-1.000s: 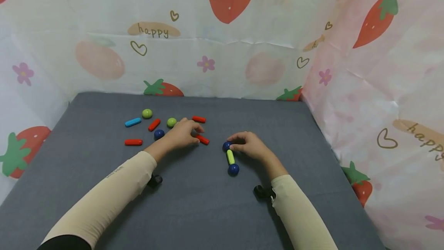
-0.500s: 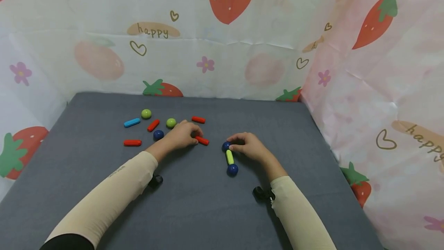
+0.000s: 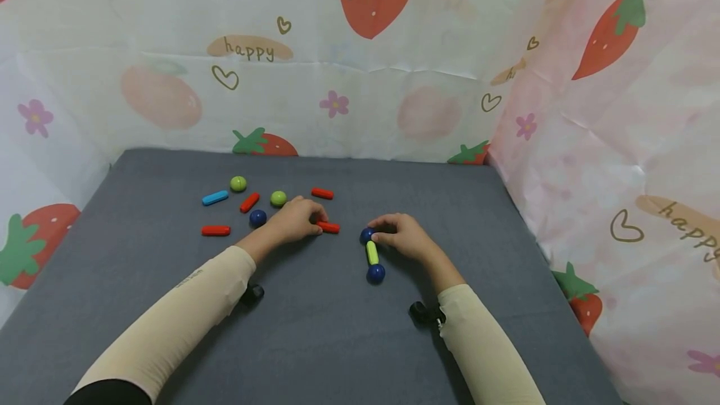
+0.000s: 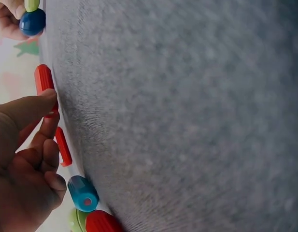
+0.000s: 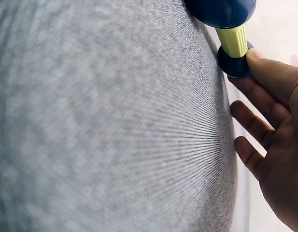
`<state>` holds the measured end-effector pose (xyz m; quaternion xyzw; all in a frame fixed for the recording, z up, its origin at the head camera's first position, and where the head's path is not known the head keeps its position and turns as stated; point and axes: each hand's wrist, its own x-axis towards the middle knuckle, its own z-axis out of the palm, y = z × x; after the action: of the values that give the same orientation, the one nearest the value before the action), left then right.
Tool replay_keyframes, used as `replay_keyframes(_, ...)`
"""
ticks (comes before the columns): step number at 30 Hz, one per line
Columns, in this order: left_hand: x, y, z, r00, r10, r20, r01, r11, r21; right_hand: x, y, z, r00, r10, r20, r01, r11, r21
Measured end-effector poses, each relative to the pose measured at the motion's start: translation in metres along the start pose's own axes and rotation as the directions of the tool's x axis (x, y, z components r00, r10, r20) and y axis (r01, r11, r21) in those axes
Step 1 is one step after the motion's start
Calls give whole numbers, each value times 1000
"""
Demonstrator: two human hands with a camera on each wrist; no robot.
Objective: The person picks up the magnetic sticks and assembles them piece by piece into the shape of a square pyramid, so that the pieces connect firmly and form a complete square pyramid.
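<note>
My left hand [image 3: 295,220] pinches a short red rod [image 3: 329,227] between thumb and fingers, its right end sticking out toward the middle. In the left wrist view the thumb lies across this red rod [image 4: 43,78]. My right hand [image 3: 407,236] holds the far dark blue ball [image 3: 367,235] of a joined piece, thumb and index finger on its sides. A yellow-green rod [image 3: 372,253] links that ball to a nearer dark blue ball [image 3: 375,274]. The right wrist view shows the nearer ball [image 5: 226,9] large, with the other fingers spread loosely.
Left of my left hand lie a loose dark blue ball [image 3: 257,218], two green balls [image 3: 239,184], a blue rod [image 3: 215,197] and red rods [image 3: 216,230]. Another red rod [image 3: 322,193] lies beyond that hand. Printed cloth [image 3: 360,111] walls the grey table's [image 3: 315,330] back and sides.
The pinched red rod has swung from a slant to nearly level. The near end of the joined piece has shifted slightly left. Both hands stay almost in place.
</note>
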<state>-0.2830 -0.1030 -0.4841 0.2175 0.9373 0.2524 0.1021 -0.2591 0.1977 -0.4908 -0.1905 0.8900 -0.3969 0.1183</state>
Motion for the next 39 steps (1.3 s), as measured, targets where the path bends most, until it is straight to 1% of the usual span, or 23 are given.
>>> replay_keyframes(5, -1, 3, 0, 1000, 16, -8, -16, 1000, -12, 0, -1, 1, 1000, 1, -7, -1, 1000, 3)
replay_keyframes(10, -1, 12, 0, 998, 64, -18, -64, 998, -7, 0, -1, 1, 1000, 7, -15, -7, 1000, 9)
replay_keyframes(14, 0, 18, 1, 998, 69, -11, -69, 998, -7, 1, -1, 2, 1000, 12, -19, -12, 1000, 11)
replay_keyframes(17, 2, 21, 3, 998, 64, -6, -64, 998, -5, 1, -1, 2, 1000, 14, -21, -14, 1000, 6)
replay_keyframes(24, 5, 32, 12, 994, 112, -5, -112, 994, -9, 1, -1, 2, 1000, 8, -23, -8, 1000, 10)
replay_keyframes(29, 5, 39, 16, 995, 98, 0, -98, 995, 11, 1, 0, 2, 999, 5, -33, -4, 1000, 23)
replay_keyframes(35, 3, 42, 16, 996, 85, 4, -85, 996, -24, 1, 1, 2, 1000, 11, -27, -10, 1000, 27)
replay_keyframes(39, 2, 41, 18, 997, 82, 5, -82, 996, -27, 1, 1, 2, 1000, 7, -27, -7, 1000, 27)
